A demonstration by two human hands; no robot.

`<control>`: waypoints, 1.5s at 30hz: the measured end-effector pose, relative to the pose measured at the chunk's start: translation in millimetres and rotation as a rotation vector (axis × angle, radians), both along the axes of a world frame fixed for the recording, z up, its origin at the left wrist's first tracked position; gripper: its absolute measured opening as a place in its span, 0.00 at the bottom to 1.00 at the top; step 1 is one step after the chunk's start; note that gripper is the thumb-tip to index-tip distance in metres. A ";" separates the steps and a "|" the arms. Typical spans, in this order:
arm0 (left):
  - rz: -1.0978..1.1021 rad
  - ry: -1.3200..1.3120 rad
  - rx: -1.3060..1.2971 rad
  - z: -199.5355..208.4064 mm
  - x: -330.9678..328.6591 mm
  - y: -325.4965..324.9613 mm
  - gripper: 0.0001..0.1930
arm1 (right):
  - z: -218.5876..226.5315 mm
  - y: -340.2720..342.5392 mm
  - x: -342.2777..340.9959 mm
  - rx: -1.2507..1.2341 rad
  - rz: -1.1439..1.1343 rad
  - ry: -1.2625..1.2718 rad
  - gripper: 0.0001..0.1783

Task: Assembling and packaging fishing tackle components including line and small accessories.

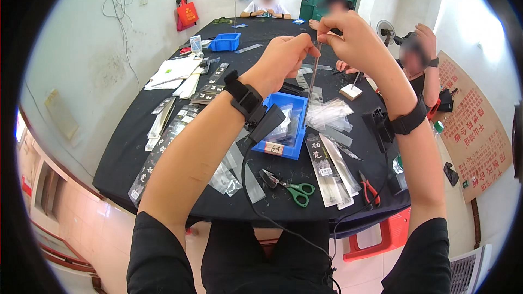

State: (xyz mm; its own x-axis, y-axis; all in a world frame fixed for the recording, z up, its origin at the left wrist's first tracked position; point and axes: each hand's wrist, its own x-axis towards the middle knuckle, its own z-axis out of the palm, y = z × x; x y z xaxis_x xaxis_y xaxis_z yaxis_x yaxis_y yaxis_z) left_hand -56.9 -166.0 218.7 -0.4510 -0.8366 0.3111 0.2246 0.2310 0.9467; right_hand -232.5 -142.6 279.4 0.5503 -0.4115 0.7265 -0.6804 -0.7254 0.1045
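Note:
In front of me, both hands are raised and meet at the top of a thin metal rod. My left hand is closed in a pinch, its fingertips at the rod's upper end. From the other side my right hand pinches close to the same spot, a little higher. Whatever lies between the fingers is too small to make out. The rod slants down past the right side of a blue tray holding clear plastic bags; I cannot tell where its lower end rests.
Green-handled scissors, red-handled pliers and printed packages lie near the front edge. Clear sleeves are right of the tray. Another rod rises from a white block. A second blue tray stands farther back. Several people sit around the black-covered table.

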 end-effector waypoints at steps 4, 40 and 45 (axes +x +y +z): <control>0.003 0.004 0.021 -2.0 -3.2 -0.6 0.14 | 0.9 1.8 -2.3 0.058 -0.013 -0.008 0.05; 0.152 -0.059 -0.687 -104.2 37.6 99.0 0.16 | -80.7 2.0 -1.4 0.240 0.087 -0.713 0.05; 0.100 0.299 -0.393 -119.5 31.1 98.3 0.14 | -86.5 3.9 -0.2 0.177 0.096 -0.706 0.07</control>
State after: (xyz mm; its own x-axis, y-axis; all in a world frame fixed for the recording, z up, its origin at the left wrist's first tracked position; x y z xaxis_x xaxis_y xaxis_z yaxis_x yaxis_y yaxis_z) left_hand -25.8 -67.7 99.2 -0.2178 -0.6645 0.7148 0.4310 0.5917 0.6813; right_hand -232.6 -138.7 192.9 0.0157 -0.5292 0.8483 -0.4748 -0.7506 -0.4595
